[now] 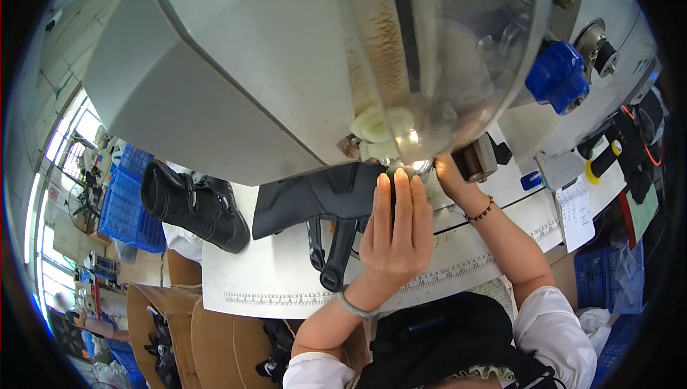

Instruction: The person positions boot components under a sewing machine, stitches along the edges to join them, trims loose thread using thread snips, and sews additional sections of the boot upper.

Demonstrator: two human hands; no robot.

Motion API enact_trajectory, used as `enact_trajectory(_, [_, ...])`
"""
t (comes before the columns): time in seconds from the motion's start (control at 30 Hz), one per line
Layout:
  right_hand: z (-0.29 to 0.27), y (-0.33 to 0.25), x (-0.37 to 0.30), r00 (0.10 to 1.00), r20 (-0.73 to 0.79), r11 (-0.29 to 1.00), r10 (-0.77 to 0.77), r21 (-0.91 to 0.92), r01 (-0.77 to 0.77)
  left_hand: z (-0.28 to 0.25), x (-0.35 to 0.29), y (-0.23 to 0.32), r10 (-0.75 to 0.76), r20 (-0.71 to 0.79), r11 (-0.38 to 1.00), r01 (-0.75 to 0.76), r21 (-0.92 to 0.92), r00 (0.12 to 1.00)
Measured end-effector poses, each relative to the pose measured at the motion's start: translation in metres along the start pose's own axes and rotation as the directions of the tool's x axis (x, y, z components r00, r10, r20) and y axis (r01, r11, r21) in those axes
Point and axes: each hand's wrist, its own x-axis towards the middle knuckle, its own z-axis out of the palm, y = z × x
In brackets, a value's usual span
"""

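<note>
My left hand (398,228), with a pale bangle at its wrist, reaches up to the front of the sewing machine (250,52). Its fingers are stretched out side by side, tips at the bright spot under the machine's head. Left of it lies a black boot upper piece (315,199), with black plastic straps (338,256) hanging from it onto the white table. Around the right edge of the machine's head goes my right hand (449,174), a beaded bracelet on its wrist; its fingertips are hidden there. The needle area is hidden too.
A finished-looking black boot (197,206) stands at the table's left. A clear curved shield (472,67) and a blue knob (558,78) are on the machine. Printed rulers (300,297) run along the table's front edge. Cardboard boxes (222,346) and blue crates (132,199) stand at left.
</note>
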Motion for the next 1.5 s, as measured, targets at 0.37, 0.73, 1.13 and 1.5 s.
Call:
enact_trajectory(0.37, [-0.006,-0.038,-0.01,0.896,0.065,0.858,-0.438,-0.268,0.439,0.002,-0.008,-0.026,0.043,-0.01,0.986,-0.044,-0.161,0.999])
enact_trajectory(0.73, [-0.01,-0.039,-0.014,0.884,0.106,0.821,-0.455,-0.336,0.463,0.006,-0.009,-0.038,0.134,-0.033,0.972,-0.138,-0.192,0.99])
enact_trajectory(1.13, [-0.015,-0.043,-0.017,0.882,0.142,0.775,-0.45,-0.43,0.464,0.008,-0.013,-0.057,0.14,-0.061,0.937,-0.152,-0.313,0.988])
enact_trajectory(1.5, [-0.013,-0.041,-0.016,0.864,0.145,0.767,-0.483,-0.405,0.497,0.014,-0.01,-0.058,0.12,-0.071,0.944,-0.136,-0.301,0.99])
